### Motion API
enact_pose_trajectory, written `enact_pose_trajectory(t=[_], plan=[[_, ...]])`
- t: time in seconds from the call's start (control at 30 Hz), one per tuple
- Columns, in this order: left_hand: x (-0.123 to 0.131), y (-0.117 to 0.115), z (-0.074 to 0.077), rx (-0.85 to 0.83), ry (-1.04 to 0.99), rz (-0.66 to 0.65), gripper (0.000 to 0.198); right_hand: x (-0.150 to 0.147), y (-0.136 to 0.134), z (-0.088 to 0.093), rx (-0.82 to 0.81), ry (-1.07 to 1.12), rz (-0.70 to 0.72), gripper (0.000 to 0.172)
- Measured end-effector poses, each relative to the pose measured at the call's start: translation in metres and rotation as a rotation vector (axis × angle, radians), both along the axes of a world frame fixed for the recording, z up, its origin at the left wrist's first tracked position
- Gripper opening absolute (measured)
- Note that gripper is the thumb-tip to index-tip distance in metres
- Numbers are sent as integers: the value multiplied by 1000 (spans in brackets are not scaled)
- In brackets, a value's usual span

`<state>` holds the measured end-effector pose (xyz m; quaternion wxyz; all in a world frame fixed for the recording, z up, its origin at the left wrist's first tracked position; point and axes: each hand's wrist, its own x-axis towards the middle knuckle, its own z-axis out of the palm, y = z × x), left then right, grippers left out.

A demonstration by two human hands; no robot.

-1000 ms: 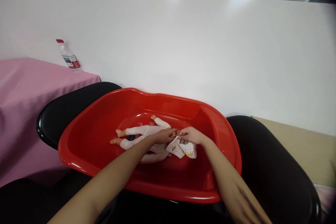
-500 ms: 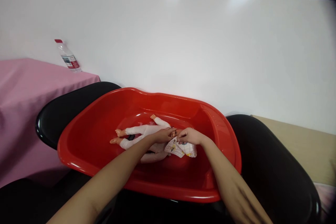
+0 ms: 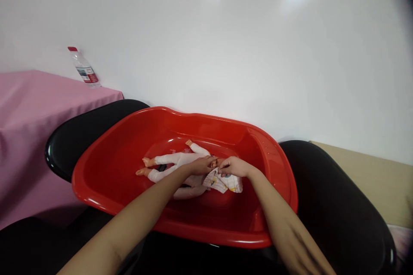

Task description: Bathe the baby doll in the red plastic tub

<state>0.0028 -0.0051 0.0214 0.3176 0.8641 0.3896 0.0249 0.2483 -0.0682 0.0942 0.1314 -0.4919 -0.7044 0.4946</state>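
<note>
A baby doll [image 3: 176, 160] in a white outfit lies inside a red baby bathtub [image 3: 106, 150]. Its bare feet point left and its head is towards the right. My left hand [image 3: 201, 166] rests across the doll's upper body near its face, fingers stretched out, the tips partly hidden. A patterned white cloth [image 3: 222, 182] is spread over and beside the doll's head. Bent over the head from the right, my right hand [image 3: 234, 166] pinches this cloth between thumb and fingers. The two hands nearly meet, and most of the doll's face is covered.
Black chairs [image 3: 329, 197] flank the tub, which stands against a white wall [image 3: 226, 51]. On the left, a clear plastic bottle [image 3: 85, 71] leans on that wall atop a pink-covered table [image 3: 48, 99]. A light wooden surface [image 3: 371, 176] is at the right.
The whole view has shifted very slightly. Both hands, the cloth and the doll keep the same places relative to one another.
</note>
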Motion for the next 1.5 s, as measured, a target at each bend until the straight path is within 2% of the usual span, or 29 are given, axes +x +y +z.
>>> enact_pose_trajectory(t=[0.23,0.5,0.87,1.03,1.2,1.5], plan=[[0,-2,4,14,-21,11,67,-1,0,0,-20,16,-9,10],[1,-2,5,0,-7,12,60,0,1,-2,-43,12,-19,12],[0,-3,6,-1,-29,-15,79,-1,1,-2,-57,10,-32,13],[-1,-3,7,-35,-6,-14,81,-1,1,-3,-71,10,-39,10],[0,-4,8,-46,15,-3,89,-1,1,-2,-72,10,-30,16],[-4,0,0,7,-13,-8,90,0,0,0,-72,4,-31,13]])
